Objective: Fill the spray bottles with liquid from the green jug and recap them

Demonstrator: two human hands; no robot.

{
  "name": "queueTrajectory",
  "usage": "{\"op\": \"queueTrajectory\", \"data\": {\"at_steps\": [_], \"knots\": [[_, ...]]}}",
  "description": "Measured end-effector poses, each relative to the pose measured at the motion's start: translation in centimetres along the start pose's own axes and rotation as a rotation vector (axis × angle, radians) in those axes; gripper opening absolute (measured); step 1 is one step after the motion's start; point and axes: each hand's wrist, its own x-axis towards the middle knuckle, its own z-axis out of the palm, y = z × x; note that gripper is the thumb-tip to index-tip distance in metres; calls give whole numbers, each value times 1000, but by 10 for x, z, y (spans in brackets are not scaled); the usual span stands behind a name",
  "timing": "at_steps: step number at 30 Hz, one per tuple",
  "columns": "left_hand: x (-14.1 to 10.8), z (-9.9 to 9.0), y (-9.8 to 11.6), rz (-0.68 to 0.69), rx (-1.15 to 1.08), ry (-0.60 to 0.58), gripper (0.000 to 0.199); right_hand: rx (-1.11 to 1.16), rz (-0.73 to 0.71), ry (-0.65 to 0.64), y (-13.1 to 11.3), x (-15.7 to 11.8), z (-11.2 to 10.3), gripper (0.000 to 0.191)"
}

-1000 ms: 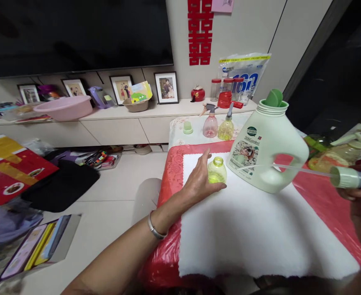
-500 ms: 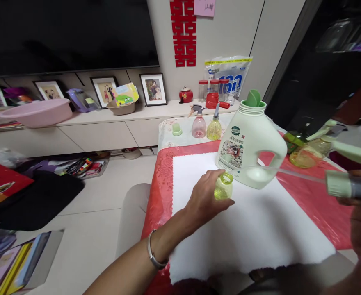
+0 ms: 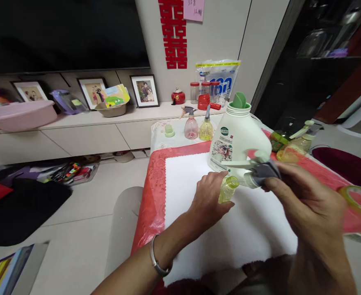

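Over the far part of the white sheet [image 3: 245, 233], left hand [image 3: 209, 194] clamped round uncapped yellow bottle [image 3: 229, 188], leaning right; can't tell if its base touches down. Right hand [image 3: 309, 200] clamped on grey-green spray head [image 3: 265, 173], collar just beside bottle mouth. Green jug [image 3: 245, 135] upright by sheet's far edge. Pink spray bottle [image 3: 191, 128], yellow spray bottle [image 3: 205, 130] near table's [image 3: 159, 144] far edge.

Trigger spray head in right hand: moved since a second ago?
Yes, leftward: the trigger spray head, right of the SilkGarden jug earlier, now overlaps its lower part in view.
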Motion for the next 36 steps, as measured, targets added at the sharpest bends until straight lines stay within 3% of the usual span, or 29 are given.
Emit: {"op": "queueTrajectory", "data": {"at_steps": [5,11,18,25,31,36], "knots": [[0,4,-1,-7,-3,18,67,60,-112,-143,4,10,18,23],[0,5,-3,-10,-120,88,67,54,-157,-201,3,11,24,21],[-1,10,3,54,-374,269,34,10,-218,-199,3,12,27,22],[-1,16,4,74,-373,359,22,46,-131,-225,2,12,31,12],[-1,18,-5,125,-358,367,26,96,-31,-304,3,11,36,12],[-2,18,-13,161,-337,379,35,50,-17,-251,-3,8,42,11]]}}
